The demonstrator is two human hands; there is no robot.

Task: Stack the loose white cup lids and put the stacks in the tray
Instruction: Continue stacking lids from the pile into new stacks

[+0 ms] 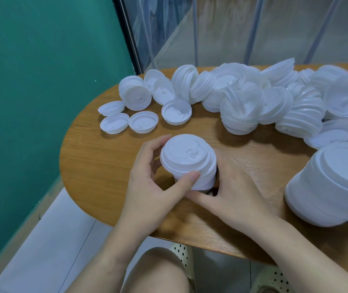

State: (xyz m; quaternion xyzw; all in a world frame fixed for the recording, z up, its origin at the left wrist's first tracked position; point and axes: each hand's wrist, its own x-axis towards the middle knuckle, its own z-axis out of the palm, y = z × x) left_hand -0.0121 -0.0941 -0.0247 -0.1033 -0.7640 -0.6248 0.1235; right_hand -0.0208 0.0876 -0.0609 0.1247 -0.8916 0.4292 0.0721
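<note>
A short stack of white cup lids [188, 161] stands on the wooden table [97, 166], dome side up. My left hand [154, 187] grips its left side, thumb across the front and fingers curled behind. My right hand [230, 187] holds the stack's right side near its base, with the thumb lying along the table below it. A big pile of loose white lids [253, 98] spreads across the far side of the table. Three single lids [143, 121] lie open side up at the far left. A large white tub-like container [333, 187], perhaps the tray, stands at the right.
The table's rounded left end and near edge lie close to my hands. A green wall [42, 81] stands to the left. Clear plastic curtain strips [211, 28] hang behind the table. My knee and a spotted shoe show below the table edge.
</note>
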